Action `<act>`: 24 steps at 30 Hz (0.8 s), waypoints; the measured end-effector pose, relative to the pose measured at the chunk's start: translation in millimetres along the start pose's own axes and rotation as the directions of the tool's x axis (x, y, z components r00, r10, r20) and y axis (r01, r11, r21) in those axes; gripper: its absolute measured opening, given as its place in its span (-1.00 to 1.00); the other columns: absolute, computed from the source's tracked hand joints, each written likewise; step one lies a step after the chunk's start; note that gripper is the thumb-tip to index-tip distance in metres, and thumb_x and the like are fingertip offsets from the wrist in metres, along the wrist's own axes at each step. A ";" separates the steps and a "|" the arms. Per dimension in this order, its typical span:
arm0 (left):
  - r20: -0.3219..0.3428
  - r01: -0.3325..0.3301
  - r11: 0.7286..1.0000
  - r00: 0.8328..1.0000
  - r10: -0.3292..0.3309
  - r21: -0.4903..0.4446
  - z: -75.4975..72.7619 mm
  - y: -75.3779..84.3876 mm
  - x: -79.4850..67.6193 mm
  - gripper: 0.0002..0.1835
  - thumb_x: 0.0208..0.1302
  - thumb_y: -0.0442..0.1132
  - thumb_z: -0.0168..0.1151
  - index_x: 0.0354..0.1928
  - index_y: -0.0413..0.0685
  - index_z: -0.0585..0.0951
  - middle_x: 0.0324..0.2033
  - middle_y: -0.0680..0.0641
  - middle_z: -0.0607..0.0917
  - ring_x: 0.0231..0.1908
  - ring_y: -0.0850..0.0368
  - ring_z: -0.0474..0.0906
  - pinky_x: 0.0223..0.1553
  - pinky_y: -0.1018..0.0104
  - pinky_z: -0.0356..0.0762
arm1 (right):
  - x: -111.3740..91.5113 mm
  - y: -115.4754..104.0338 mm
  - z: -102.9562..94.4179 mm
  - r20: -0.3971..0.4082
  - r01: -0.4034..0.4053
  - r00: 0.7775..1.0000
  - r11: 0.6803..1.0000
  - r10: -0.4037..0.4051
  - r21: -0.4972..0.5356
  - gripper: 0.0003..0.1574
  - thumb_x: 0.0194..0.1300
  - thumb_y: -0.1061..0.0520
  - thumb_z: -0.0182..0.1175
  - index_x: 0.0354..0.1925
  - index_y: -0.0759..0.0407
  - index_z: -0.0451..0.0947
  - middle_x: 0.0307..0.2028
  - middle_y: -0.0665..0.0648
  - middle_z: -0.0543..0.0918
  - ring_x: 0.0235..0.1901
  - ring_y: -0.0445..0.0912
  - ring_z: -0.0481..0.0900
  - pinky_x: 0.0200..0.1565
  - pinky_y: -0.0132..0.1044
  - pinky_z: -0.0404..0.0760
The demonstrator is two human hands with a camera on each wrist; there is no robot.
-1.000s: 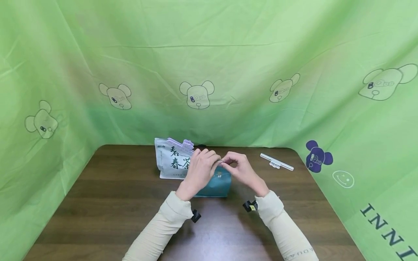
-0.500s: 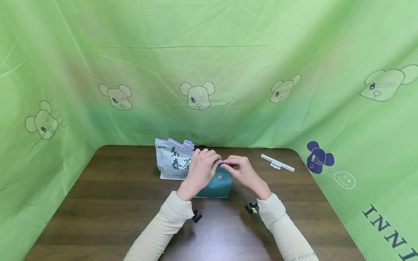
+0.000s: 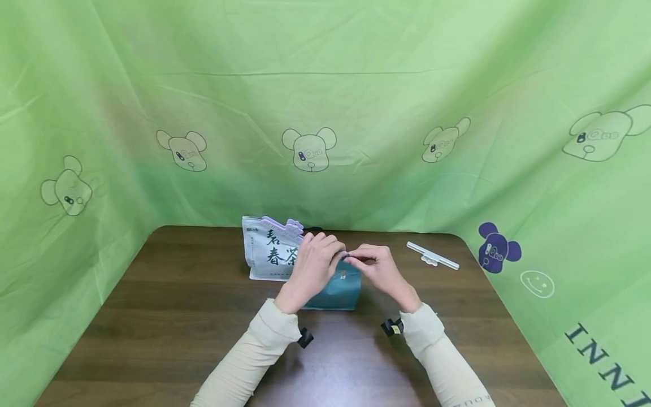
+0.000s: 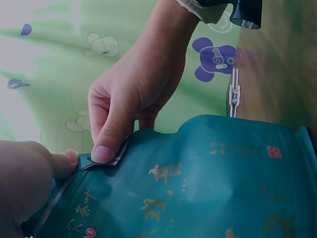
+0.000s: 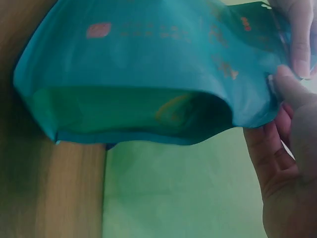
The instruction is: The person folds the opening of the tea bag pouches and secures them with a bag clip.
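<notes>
A teal tea bag (image 3: 335, 293) with gold lettering stands upright on the table, its top edge between both hands. My left hand (image 3: 315, 263) grips that edge and covers part of the bag in the head view. Close beside it, my right hand (image 3: 378, 268) pinches the top edge near the corner. The left wrist view shows the right thumb (image 4: 102, 153) pressing on a small torn or folded flap (image 4: 119, 157), with the left fingertip right next to it. From the right wrist view, the side of the tea bag (image 5: 143, 54) bulges above a hollow underside.
Behind the left hand stands a white tea bag (image 3: 267, 265) with dark characters, a lilac sealing clip (image 3: 285, 228) across its top. A white sealing clip (image 3: 432, 256) lies at the back right of the wooden table (image 3: 178, 316). Green cloth (image 3: 305, 85) surrounds the back and sides.
My right hand has shifted slightly down, its fingers still pinching the teal tea bag's edge. A dark bit now shows at its fingertips. My left hand stays in place.
</notes>
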State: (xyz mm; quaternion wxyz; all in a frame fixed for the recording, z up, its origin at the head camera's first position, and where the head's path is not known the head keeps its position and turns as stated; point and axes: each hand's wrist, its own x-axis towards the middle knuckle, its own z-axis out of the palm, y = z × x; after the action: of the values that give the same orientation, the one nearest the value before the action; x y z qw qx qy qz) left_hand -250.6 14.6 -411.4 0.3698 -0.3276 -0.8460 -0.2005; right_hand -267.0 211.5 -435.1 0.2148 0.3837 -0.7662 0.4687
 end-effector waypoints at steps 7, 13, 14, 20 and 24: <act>0.007 0.000 1.000 1.000 0.000 0.001 -0.8 1.0 0.4 -0.96 0.27 -0.21 0.43 -0.31 0.06 0.73 -0.39 0.15 0.70 -0.36 0.16 0.52 -0.26 0.27 0.33 | 2.1 -20.9 -5.4 0.033 -0.034 0.999 0.999 0.033 0.036 -0.88 0.13 0.60 0.31 -0.33 0.53 0.70 -0.45 0.34 0.69 -0.46 -0.14 0.61 -0.40 -0.44 0.61; 0.007 0.008 1.000 1.000 -0.008 -0.007 -1.6 0.7 1.3 -0.96 0.27 -0.21 0.44 -0.30 0.03 0.74 -0.39 0.14 0.71 -0.36 0.15 0.53 -0.26 0.26 0.34 | 2.3 -23.7 -8.4 0.076 -0.082 0.994 0.996 0.079 0.036 -0.83 0.18 0.59 0.27 -0.22 0.58 0.70 -0.36 0.39 0.70 -0.39 -0.14 0.60 -0.34 -0.48 0.60; 0.008 0.007 1.000 1.000 -0.007 -0.007 -1.9 0.7 1.4 -0.96 0.27 -0.20 0.43 -0.30 0.03 0.74 -0.39 0.14 0.71 -0.36 0.15 0.53 -0.27 0.26 0.34 | 2.0 -23.5 -8.6 0.075 -0.086 0.994 0.996 0.083 0.035 -0.82 0.18 0.59 0.27 -0.21 0.58 0.70 -0.36 0.39 0.70 -0.39 -0.16 0.59 -0.35 -0.49 0.59; 0.019 0.004 1.000 1.000 -0.003 -0.017 -2.0 1.0 0.5 -0.95 0.29 -0.19 0.41 -0.30 0.03 0.74 -0.38 0.14 0.72 -0.36 0.16 0.54 -0.27 0.27 0.35 | -0.4 -22.5 -7.2 0.045 -0.056 0.997 0.998 0.055 0.023 -0.82 0.14 0.60 0.29 -0.23 0.57 0.70 -0.40 0.39 0.70 -0.42 -0.13 0.60 -0.38 -0.47 0.60; 0.022 0.018 0.999 1.000 -0.017 -0.030 -0.5 0.3 0.8 -0.96 0.27 -0.20 0.43 -0.30 0.04 0.74 -0.38 0.15 0.72 -0.35 0.16 0.54 -0.23 0.26 0.36 | -3.6 -20.3 -7.6 0.024 -0.064 0.998 0.998 0.063 0.015 -0.86 0.16 0.57 0.31 -0.29 0.50 0.72 -0.44 0.33 0.71 -0.47 -0.14 0.61 -0.40 -0.47 0.59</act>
State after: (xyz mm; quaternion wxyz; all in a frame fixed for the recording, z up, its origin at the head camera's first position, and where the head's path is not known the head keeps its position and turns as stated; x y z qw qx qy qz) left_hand -250.6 14.8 -410.5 0.3540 -0.3278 -0.8496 -0.2130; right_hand -249.0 214.1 -422.8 0.1875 0.3663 -0.7768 0.4767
